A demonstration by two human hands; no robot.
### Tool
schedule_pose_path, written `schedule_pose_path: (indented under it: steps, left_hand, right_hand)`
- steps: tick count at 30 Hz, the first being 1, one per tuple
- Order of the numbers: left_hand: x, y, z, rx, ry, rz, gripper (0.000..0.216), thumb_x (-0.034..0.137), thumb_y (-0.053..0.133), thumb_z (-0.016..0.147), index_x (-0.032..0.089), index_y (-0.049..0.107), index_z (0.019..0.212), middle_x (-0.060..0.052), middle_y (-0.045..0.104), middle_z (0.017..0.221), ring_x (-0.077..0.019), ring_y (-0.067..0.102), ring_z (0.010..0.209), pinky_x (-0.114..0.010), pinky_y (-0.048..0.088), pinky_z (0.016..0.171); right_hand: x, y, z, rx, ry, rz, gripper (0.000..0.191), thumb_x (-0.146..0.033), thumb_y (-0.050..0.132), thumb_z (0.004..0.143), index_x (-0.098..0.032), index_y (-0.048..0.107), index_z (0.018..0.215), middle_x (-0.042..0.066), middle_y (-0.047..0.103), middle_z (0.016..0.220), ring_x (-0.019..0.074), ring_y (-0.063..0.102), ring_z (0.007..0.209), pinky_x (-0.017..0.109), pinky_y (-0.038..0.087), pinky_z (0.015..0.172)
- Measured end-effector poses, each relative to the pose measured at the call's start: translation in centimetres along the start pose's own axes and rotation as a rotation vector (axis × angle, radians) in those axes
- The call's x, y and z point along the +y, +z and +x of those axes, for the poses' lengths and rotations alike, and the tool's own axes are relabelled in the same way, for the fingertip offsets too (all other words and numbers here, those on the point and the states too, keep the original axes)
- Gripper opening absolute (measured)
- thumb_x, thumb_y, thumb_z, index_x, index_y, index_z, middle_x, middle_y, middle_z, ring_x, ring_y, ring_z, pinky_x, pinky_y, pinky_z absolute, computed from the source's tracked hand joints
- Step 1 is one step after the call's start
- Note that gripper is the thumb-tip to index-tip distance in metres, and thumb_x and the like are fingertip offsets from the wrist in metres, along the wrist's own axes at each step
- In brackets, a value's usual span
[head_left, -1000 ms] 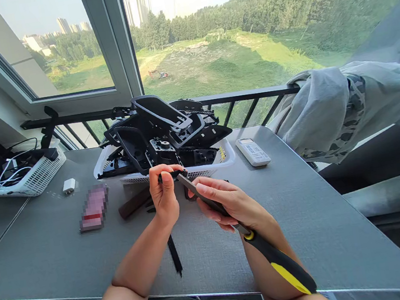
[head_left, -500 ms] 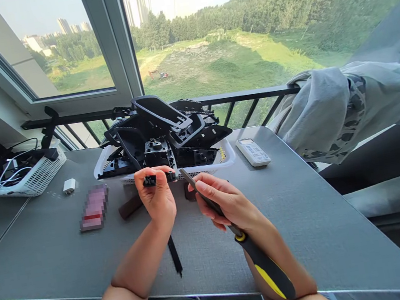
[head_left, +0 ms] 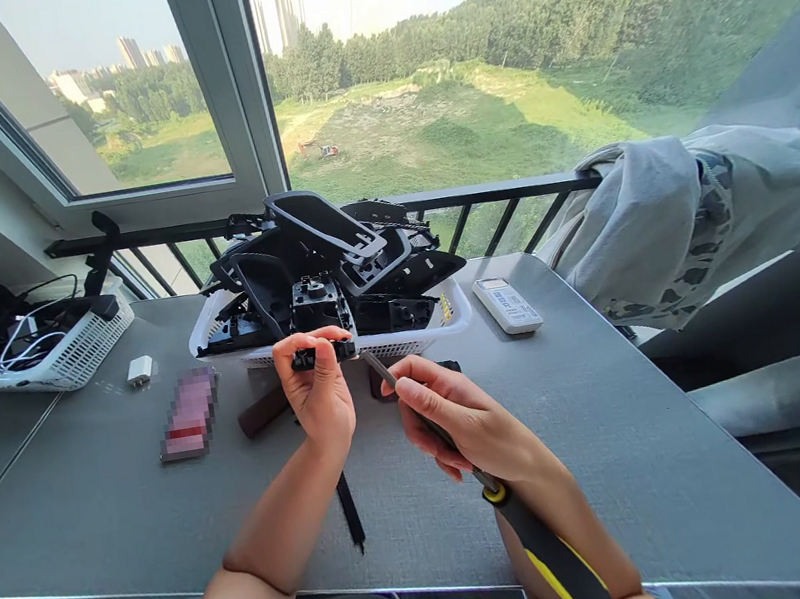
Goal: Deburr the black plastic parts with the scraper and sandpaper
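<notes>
My left hand (head_left: pixel 318 393) is raised over the grey table (head_left: pixel 646 463) and pinches a small black plastic part (head_left: pixel 323 353) between thumb and fingers. My right hand (head_left: pixel 465 419) is closed round the metal shaft of a screwdriver (head_left: pixel 537 546) with a black and yellow handle that runs back along my forearm. The shaft's tip (head_left: pixel 368 358) points up and left, just right of the black part. Both hands hover in front of a white basket (head_left: pixel 448 317) piled with black plastic parts (head_left: pixel 333 259).
A remote control (head_left: pixel 507 304) lies right of the basket. A brown stick (head_left: pixel 264 411), a pink box (head_left: pixel 188 414), a white charger (head_left: pixel 139 370) and a black strip (head_left: pixel 348 510) lie on the table. A second white basket (head_left: pixel 67 357) with cables stands far left. Grey clothing (head_left: pixel 690 213) hangs at right.
My left hand turned the black part and moved it slightly left and up. My right hand slid a little along the screwdriver shaft, whose handle shifted along my forearm.
</notes>
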State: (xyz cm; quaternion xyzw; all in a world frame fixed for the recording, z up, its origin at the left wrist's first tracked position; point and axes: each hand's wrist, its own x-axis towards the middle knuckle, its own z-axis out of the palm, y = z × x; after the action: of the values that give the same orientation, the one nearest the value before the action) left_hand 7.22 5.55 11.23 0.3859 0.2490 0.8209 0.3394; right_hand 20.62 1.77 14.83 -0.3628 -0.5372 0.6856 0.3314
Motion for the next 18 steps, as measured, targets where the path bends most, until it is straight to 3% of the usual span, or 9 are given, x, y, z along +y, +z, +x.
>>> schedule_pose_path:
  steps: [4,8,12,15,18]
  left_hand:
    - [0.0,0.1,-0.1,-0.017,0.007,-0.028,0.023,0.036,0.074,0.082,0.024,0.054,0.085,0.005,0.071,0.078,-0.0097,0.066,0.072,-0.024,0.05,0.072]
    - [0.0,0.1,0.1,-0.002,0.015,-0.02,0.025,0.036,0.075,0.08,0.023,0.053,0.084,0.005,0.071,0.076,-0.01,0.066,0.071,-0.024,0.05,0.07]
    - [0.4,0.0,0.5,0.01,0.003,-0.015,0.027,0.036,0.076,0.079,0.023,0.053,0.083,0.005,0.07,0.074,-0.0109,0.066,0.069,-0.023,0.049,0.063]
    - [1.4,-0.1,0.6,-0.012,-0.006,-0.044,0.024,0.035,0.075,0.081,0.023,0.054,0.084,0.004,0.07,0.073,-0.0112,0.065,0.067,-0.021,0.047,0.057]
    - [2.9,0.0,0.3,-0.057,-0.024,-0.07,0.02,0.033,0.073,0.082,0.022,0.056,0.084,0.003,0.071,0.072,-0.011,0.064,0.065,-0.02,0.046,0.055]
  right_hand:
    - [0.2,0.1,0.3,0.033,-0.032,0.008,0.037,-0.058,0.052,0.089,-0.022,0.045,0.092,-0.013,0.047,0.049,0.0027,0.028,0.028,0.014,0.034,0.028]
    - [0.1,-0.2,0.2,-0.046,-0.003,-0.008,0.035,-0.056,0.052,0.09,-0.022,0.047,0.093,-0.013,0.046,0.047,0.0031,0.028,0.028,0.013,0.034,0.028]
    - [0.1,-0.7,0.5,-0.004,-0.08,0.122,0.034,-0.055,0.056,0.089,-0.022,0.05,0.093,-0.011,0.054,0.051,0.0026,0.026,0.027,0.014,0.033,0.027]
    - [0.5,-0.7,1.5,0.07,-0.179,0.249,0.034,-0.055,0.06,0.086,-0.023,0.052,0.092,-0.004,0.069,0.069,0.0013,0.027,0.028,0.014,0.028,0.026]
    - [0.9,-0.4,2.5,0.108,-0.216,0.341,0.033,-0.054,0.065,0.083,-0.023,0.057,0.09,0.0,0.075,0.092,-0.0006,0.026,0.029,0.015,0.02,0.026]
